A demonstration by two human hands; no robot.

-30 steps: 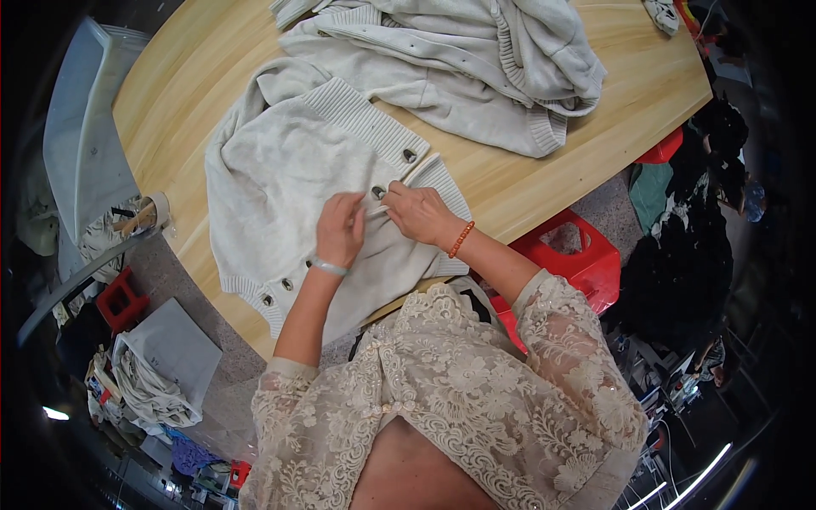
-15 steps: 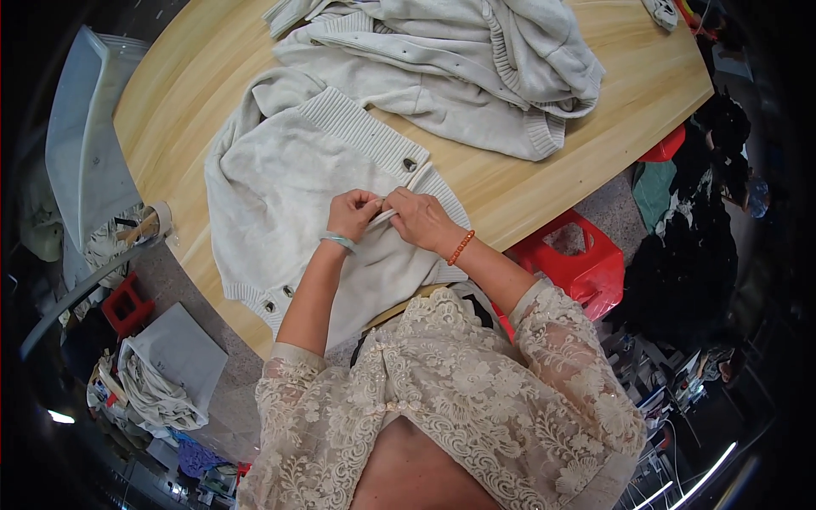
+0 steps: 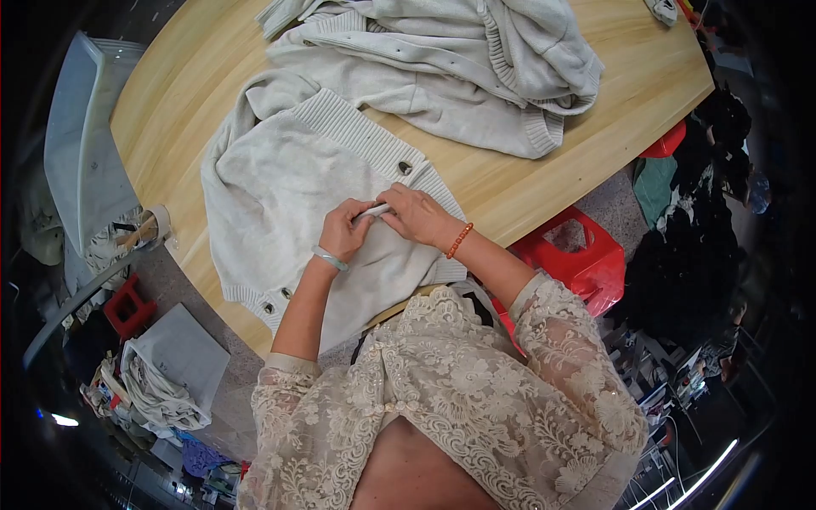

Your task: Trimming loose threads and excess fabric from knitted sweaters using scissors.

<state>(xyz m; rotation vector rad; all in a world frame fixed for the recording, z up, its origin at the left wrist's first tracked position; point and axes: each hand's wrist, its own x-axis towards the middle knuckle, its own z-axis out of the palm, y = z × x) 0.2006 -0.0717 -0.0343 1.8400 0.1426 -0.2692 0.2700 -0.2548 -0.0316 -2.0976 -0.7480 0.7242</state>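
A pale grey knitted cardigan [image 3: 280, 187] lies spread on the wooden table in front of me, with ribbed bands and dark buttons at its edges. Near its middle, both my hands pinch a narrow folded edge of the knit. My left hand [image 3: 347, 228], below a pale bangle, has thumb and fingers closed on that edge. Close on its right, my right hand [image 3: 415, 214], with an orange bead bracelet at the wrist, grips the same strip. The fingers partly cover what lies between them.
More pale grey knitwear [image 3: 442, 68] is heaped at the table's far side. The wooden table [image 3: 612, 144] has a curved left edge. A red stool [image 3: 586, 263] stands at the right, beside a black heap [image 3: 680, 263]. White bins [image 3: 183, 348] stand at the left.
My left hand has shifted slightly down and left along the edge, its wrist turned. My right hand has moved slightly; its fingers remain closed on the knit. A short stretch of folded edge shows between them.
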